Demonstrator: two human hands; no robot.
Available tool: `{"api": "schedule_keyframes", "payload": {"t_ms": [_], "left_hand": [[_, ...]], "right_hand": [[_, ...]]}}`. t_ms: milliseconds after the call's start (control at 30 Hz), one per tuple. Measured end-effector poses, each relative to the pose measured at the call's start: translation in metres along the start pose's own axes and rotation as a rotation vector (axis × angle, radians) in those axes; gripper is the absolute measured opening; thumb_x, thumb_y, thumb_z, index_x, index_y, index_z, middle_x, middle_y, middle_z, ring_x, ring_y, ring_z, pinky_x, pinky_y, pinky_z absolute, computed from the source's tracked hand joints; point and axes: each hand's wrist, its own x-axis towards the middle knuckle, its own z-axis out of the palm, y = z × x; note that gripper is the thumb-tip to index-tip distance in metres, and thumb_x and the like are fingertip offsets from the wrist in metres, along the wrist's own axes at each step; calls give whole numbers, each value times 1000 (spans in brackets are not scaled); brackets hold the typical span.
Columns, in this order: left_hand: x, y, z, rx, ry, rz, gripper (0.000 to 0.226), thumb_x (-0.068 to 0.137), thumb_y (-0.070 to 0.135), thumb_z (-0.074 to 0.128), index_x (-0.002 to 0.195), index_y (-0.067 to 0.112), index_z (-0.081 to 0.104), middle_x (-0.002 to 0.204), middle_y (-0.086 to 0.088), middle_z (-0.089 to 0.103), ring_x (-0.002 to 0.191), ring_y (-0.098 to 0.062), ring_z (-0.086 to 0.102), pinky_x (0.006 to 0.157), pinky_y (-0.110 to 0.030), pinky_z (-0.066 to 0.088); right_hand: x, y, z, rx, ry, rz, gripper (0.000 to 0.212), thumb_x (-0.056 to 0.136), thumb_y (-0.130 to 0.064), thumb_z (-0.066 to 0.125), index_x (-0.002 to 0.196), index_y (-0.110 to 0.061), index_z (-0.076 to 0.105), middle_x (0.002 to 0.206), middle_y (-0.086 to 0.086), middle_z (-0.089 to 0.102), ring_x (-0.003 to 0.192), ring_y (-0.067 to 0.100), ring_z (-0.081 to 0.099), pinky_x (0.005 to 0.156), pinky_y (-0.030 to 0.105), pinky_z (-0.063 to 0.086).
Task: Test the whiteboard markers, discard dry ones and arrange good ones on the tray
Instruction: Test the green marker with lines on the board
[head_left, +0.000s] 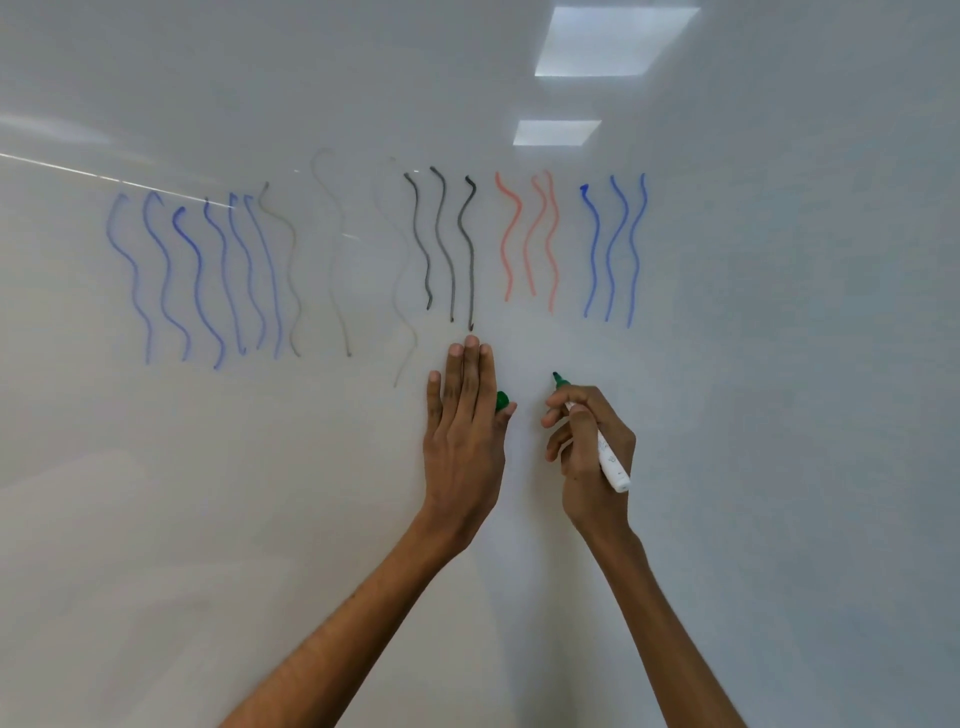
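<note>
Glossy whiteboard (779, 415) with wavy blue, grey, black, red strokes (441, 239)

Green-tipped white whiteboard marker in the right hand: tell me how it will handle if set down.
The green-tipped white whiteboard marker looks rigid and light, held by fingertips of the right hand. Its round barrel would probably roll. Uncapped, its tip may smudge.

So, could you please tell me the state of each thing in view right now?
green marker: uncapped, tip up, in right hand
green cap: off, tucked under left hand
whiteboard: blue, grey, black and red test squiggles; no green
left hand: fingers extended
</note>
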Motion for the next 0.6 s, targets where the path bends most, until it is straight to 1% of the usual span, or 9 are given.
{"api": "schedule_keyframes", "payload": {"t_ms": [67, 200, 300, 367, 433, 500, 533, 600], "left_hand": [[0, 0, 1, 13, 13, 4, 56, 106, 31, 25, 153, 5, 9, 161, -14, 16, 150, -25, 8, 122, -43, 6], [-1, 0, 1, 22, 3, 4, 54, 107, 32, 17, 153, 6, 4, 161, -15, 14, 150, -26, 7, 123, -43, 4], [-2, 1, 1, 26, -10, -2, 54, 108, 32, 16, 153, 5, 6, 162, -15, 12, 150, -26, 6, 123, -44, 4], [-2, 1, 0, 21, -16, -4, 54, 107, 33, 15, 153, 4, 7, 162, -14, 11, 150, -25, 5, 123, -44, 4], [-3, 1, 1, 24, -21, -4, 54, 107, 33, 14, 153, 5, 7, 162, -13, 9, 150, -24, 3, 123, -44, 5], [-4, 0, 1, 25, -16, -1, 54, 107, 33, 16, 153, 5, 6, 162, -11, 7, 150, -23, 2, 123, -45, 6], [-4, 0, 1, 24, -10, 1, 55, 107, 32, 18, 153, 5, 6, 162, -11, 7, 150, -23, 2, 123, -46, 7], [-4, 0, 1, 19, -2, 1, 56, 107, 31, 23, 153, 5, 7, 162, -12, 9, 150, -23, 3, 122, -47, 7]], "right_hand": [[-9, 4, -4, 27, 33, 41, 27, 94, -10, 40, 85, -13, 66, 72, 9, 62, 58, 23, 56, 49, 29, 44], [-26, 11, -11, -5, -2, 70, 28, 92, -10, 40, 82, -11, 66, 69, 7, 62, 61, 26, 58, 49, 34, 45], [-30, 7, -16, -1, -11, 106, 28, 88, -8, 41, 76, -7, 67, 62, 8, 60, 57, 21, 56, 49, 29, 41], [-23, -3, -17, 6, 10, 101, 28, 88, -9, 43, 76, -7, 68, 60, 8, 60, 53, 20, 55, 48, 25, 39], [-9, -18, -17, 32, 62, 61, 21, 92, -10, 46, 85, -9, 66, 64, 5, 62, 54, 22, 55, 48, 24, 39], [10, -30, -15, 18, 72, 8, 11, 98, -11, 48, 103, -12, 59, 68, 5, 63, 54, 24, 56, 48, 26, 40], [18, -33, -13, -10, 59, -9, 11, 100, -12, 49, 109, -11, 54, 69, 7, 64, 54, 25, 56, 49, 26, 42], [26, -34, -5, -76, 18, -41, 13, 100, -15, 47, 111, -9, 48, 71, 10, 64, 54, 26, 57, 50, 27, 45]]}}
